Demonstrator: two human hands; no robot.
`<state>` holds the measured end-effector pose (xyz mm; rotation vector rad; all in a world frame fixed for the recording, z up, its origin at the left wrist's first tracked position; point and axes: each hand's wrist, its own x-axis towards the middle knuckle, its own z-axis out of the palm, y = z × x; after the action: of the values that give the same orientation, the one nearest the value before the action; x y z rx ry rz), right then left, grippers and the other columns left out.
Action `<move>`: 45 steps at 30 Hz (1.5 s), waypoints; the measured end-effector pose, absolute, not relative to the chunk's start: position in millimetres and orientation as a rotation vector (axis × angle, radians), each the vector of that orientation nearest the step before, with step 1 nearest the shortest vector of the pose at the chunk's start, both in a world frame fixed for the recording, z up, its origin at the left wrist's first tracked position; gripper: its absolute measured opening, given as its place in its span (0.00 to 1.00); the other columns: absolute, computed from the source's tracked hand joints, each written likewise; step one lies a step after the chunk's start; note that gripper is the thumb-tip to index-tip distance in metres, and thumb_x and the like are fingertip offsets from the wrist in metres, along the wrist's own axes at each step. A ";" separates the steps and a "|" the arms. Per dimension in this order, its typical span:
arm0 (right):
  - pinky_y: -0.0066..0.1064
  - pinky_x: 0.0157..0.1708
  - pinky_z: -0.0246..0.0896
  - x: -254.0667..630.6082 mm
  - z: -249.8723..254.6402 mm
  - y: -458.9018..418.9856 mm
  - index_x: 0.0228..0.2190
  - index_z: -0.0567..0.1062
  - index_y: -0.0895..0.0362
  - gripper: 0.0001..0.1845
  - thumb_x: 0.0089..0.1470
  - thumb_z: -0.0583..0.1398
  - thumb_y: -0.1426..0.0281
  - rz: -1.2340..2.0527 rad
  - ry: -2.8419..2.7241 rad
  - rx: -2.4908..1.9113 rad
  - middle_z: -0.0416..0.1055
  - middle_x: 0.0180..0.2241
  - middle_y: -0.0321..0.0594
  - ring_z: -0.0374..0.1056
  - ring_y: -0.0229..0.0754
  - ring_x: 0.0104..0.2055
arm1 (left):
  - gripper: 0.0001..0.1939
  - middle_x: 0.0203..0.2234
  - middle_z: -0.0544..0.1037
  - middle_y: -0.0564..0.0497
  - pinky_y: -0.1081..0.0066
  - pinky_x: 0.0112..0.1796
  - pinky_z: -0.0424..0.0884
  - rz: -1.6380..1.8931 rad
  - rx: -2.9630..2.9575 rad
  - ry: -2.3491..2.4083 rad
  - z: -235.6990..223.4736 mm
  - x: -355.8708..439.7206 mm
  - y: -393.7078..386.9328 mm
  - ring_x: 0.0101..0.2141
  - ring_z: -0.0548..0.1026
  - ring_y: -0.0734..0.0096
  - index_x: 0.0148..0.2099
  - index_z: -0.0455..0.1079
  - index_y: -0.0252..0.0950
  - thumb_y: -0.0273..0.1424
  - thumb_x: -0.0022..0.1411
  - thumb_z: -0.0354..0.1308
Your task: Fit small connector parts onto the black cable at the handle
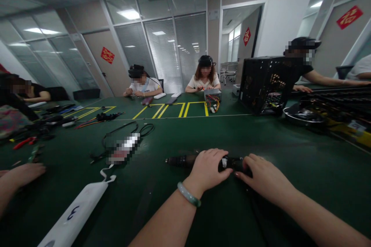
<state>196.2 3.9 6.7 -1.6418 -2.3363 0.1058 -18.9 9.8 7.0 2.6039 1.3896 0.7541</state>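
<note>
Green work table has a black electric drill lying flat on it, the left hand closed over its body and the right hand gripping its rear end, seemingly to keep it steady, with a black cable left of the drill.

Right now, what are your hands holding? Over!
Left hand over black power tool. Right hand at its end. Black cable lies off left, apart.

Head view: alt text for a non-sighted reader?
The left hand and right hand grasp a black power tool on a green workbench; a jade bangle circles the left wrist. A co-worker sits opposite, and a black computer case stands at right.
</note>
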 end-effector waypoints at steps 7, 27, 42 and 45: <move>0.32 0.30 0.58 193.4 -0.5 7.0 0.29 0.74 0.53 0.06 0.51 0.61 0.63 0.314 -2.347 -1.582 0.70 0.31 0.38 0.67 0.44 0.32 | 0.24 0.50 0.72 0.52 0.59 0.50 0.65 0.714 2.627 1.402 3.8 -19.0 13.5 0.49 0.69 0.62 0.58 0.62 0.44 0.37 0.60 0.60; 0.29 0.36 0.64 197.5 -4.8 24.4 0.35 0.72 0.57 0.12 0.56 0.59 0.61 1.174 -1.764 -1.289 0.76 0.33 0.38 0.71 0.41 0.35 | 0.16 0.41 0.74 0.51 0.60 0.45 0.66 0.579 2.593 1.516 13.7 -26.1 13.0 0.42 0.72 0.61 0.50 0.65 0.42 0.37 0.60 0.57; 0.27 0.27 0.60 191.6 -5.9 18.7 0.34 0.75 0.54 0.07 0.56 0.59 0.66 0.873 -2.043 -1.475 0.76 0.30 0.35 0.70 0.39 0.30 | 0.07 0.36 0.70 0.52 0.64 0.39 0.67 0.555 2.645 1.570 4.1 -9.5 12.0 0.38 0.70 0.64 0.41 0.63 0.39 0.30 0.60 0.58; 0.27 0.28 0.59 191.8 -5.5 17.8 0.34 0.75 0.54 0.06 0.55 0.59 0.66 0.818 -2.060 -1.467 0.75 0.30 0.34 0.70 0.39 0.30 | 0.06 0.36 0.70 0.52 0.65 0.38 0.67 0.559 2.655 1.538 4.9 -10.4 12.6 0.38 0.70 0.64 0.40 0.64 0.39 0.30 0.59 0.58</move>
<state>191.8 17.8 -5.5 -1.4670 -2.0596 0.8178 -10.4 12.6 4.9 2.6551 1.5384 0.5594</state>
